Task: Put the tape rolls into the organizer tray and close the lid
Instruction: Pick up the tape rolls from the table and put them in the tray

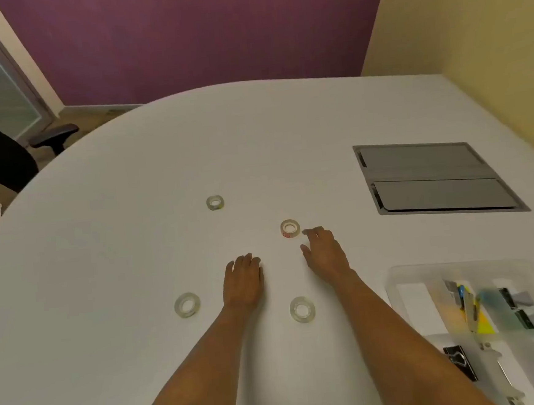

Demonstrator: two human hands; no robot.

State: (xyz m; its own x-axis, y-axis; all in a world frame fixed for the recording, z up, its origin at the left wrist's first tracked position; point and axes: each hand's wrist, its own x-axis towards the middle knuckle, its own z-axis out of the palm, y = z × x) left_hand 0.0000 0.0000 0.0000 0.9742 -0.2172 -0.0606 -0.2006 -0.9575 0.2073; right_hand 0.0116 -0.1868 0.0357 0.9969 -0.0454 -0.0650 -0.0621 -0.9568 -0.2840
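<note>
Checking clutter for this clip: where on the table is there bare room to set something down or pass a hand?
Bare: the far table beyond the farthest tape roll, and the wide left side past the near-left roll. Crowded: the middle, where both hands lie among four rolls, and the right edge, filled by the cable hatch and organizer tray.
</note>
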